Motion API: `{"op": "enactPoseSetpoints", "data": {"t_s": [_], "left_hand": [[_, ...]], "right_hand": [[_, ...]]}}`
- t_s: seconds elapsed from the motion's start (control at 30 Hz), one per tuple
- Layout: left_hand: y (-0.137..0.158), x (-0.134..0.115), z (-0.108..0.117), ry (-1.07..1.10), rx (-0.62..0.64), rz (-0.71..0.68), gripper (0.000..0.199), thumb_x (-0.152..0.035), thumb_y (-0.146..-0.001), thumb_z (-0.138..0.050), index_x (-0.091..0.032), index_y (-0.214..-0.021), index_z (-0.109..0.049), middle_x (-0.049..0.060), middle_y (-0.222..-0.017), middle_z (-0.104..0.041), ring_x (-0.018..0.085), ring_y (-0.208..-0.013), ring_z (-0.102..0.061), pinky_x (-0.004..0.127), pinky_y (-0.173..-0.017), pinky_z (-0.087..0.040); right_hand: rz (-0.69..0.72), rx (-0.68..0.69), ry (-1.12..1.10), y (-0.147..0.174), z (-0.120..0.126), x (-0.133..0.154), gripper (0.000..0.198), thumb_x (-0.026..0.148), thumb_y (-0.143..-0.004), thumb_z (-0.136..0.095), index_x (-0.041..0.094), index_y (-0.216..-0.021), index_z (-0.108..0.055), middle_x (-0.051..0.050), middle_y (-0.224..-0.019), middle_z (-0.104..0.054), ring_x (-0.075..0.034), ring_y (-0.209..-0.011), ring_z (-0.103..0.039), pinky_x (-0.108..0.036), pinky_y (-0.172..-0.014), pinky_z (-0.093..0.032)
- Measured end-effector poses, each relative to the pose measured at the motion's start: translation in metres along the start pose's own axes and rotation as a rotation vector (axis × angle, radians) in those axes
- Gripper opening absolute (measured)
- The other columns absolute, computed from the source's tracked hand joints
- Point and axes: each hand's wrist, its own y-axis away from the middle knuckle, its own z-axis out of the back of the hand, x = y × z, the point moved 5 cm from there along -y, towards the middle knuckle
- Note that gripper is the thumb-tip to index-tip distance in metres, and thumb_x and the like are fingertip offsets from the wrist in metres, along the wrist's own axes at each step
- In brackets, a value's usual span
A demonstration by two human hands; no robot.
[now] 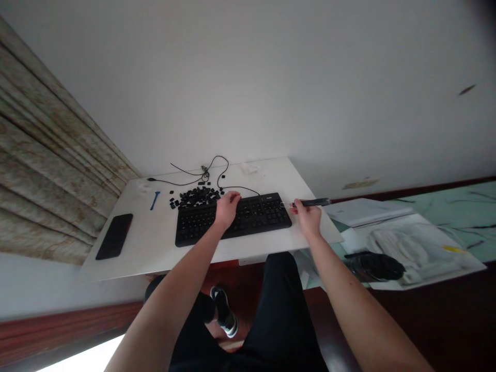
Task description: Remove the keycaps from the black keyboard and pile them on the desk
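A black keyboard (256,223) lies on the white table, turned slightly. Behind its left half is a pile of loose black keycaps (198,196). My left hand (227,206) is over the upper middle of the keyboard, its fingers drawn together; whatever they may pinch is too small to make out. At the keyboard's right end, my right hand (309,217) is closed around a wire keycap puller (315,202) with a black handle. The puller's thin wire end points left, over the keyboard's right edge.
A black phone (114,236) and a small blue tool (155,200) lie at the left of the white table (145,263). The keyboard's cable (186,183) coils at the back. A curtain hangs at the left. To the right, a lower surface bears a white box (368,212) and a black bundle (374,266).
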Motion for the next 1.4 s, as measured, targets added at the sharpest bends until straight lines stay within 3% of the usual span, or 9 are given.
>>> {"op": "enactPoseSetpoints", "data": {"t_s": [0.17,0.3,0.6,0.77,0.9,1.03,1.13,1.27,1.4], "left_hand": [[-0.032,0.024,0.065,-0.274,-0.068,0.087,0.020,-0.023,-0.094,-0.057,-0.018,-0.100,-0.075,0.007,-0.098,-0.077,0.020,-0.094,-0.069,0.032,-0.091,-0.051],[-0.041,0.042,0.094,-0.362,-0.085,0.115,0.020,-0.025,-0.091,-0.059,-0.019,-0.103,-0.074,0.006,-0.105,-0.077,0.020,-0.098,-0.070,0.031,-0.094,-0.050],[-0.050,0.063,0.111,-0.464,-0.067,0.152,0.022,-0.031,-0.092,-0.057,-0.019,-0.100,-0.074,0.008,-0.105,-0.077,0.021,-0.098,-0.069,0.032,-0.092,-0.050],[-0.049,0.061,0.112,-0.492,-0.114,0.099,0.023,-0.024,-0.095,-0.051,-0.020,-0.106,-0.071,0.009,-0.112,-0.075,0.024,-0.109,-0.067,0.038,-0.101,-0.048],[-0.033,0.033,0.087,-0.408,-0.180,-0.167,0.028,-0.012,-0.095,-0.045,-0.018,-0.109,-0.068,0.011,-0.118,-0.070,0.023,-0.115,-0.063,0.040,-0.108,-0.046],[-0.004,-0.001,0.025,-0.361,-0.040,-0.323,0.028,-0.004,-0.089,-0.050,-0.019,-0.105,-0.068,0.007,-0.111,-0.070,0.020,-0.108,-0.065,0.036,-0.103,-0.051],[0.021,-0.027,-0.029,-0.357,0.165,-0.435,0.028,-0.007,-0.090,-0.052,-0.020,-0.109,-0.068,0.007,-0.111,-0.069,0.022,-0.107,-0.064,0.038,-0.099,-0.052],[0.038,-0.044,-0.070,-0.367,0.218,-0.401,0.025,-0.012,-0.090,-0.055,-0.021,-0.109,-0.067,0.007,-0.114,-0.069,0.024,-0.109,-0.063,0.041,-0.099,-0.050],[0.041,-0.041,-0.082,-0.343,0.227,-0.342,0.024,-0.014,-0.088,-0.058,-0.020,-0.108,-0.067,0.008,-0.114,-0.069,0.025,-0.111,-0.062,0.042,-0.101,-0.048]], "right_hand": [[0.006,0.010,0.003,0.001,-0.001,0.002,0.049,0.061,-0.073,-0.075,0.013,-0.082,-0.071,-0.008,-0.063,-0.072,-0.022,-0.057,-0.071,-0.031,-0.055,-0.058],[0.007,0.012,0.022,0.002,-0.002,0.005,0.047,0.059,-0.075,-0.073,0.013,-0.081,-0.071,-0.007,-0.062,-0.071,-0.022,-0.057,-0.070,-0.031,-0.056,-0.058],[0.034,0.019,0.074,0.006,-0.002,0.012,0.050,0.064,-0.074,-0.072,0.014,-0.077,-0.071,-0.009,-0.062,-0.072,-0.024,-0.058,-0.071,-0.032,-0.056,-0.058],[0.042,0.028,0.091,0.004,-0.001,0.010,0.052,0.066,-0.074,-0.071,0.014,-0.077,-0.071,-0.009,-0.061,-0.071,-0.024,-0.059,-0.071,-0.033,-0.057,-0.058],[0.041,0.034,0.087,0.003,-0.002,0.008,0.052,0.066,-0.074,-0.071,0.014,-0.079,-0.072,-0.008,-0.061,-0.071,-0.024,-0.059,-0.071,-0.033,-0.058,-0.058],[0.036,0.034,0.084,0.003,-0.002,0.009,0.050,0.064,-0.074,-0.071,0.014,-0.079,-0.071,-0.008,-0.061,-0.071,-0.024,-0.059,-0.071,-0.033,-0.059,-0.058],[0.036,0.009,0.075,0.004,-0.001,0.012,0.049,0.063,-0.074,-0.071,0.015,-0.079,-0.070,-0.007,-0.061,-0.070,-0.023,-0.057,-0.070,-0.033,-0.057,-0.058],[0.038,0.002,0.064,0.006,-0.001,0.015,0.048,0.063,-0.074,-0.070,0.015,-0.078,-0.069,-0.006,-0.058,-0.068,-0.022,-0.055,-0.069,-0.031,-0.054,-0.056],[0.030,0.006,0.051,0.005,-0.001,0.014,0.049,0.064,-0.074,-0.071,0.015,-0.078,-0.068,-0.007,-0.062,-0.070,-0.022,-0.056,-0.069,-0.031,-0.054,-0.056]]}}
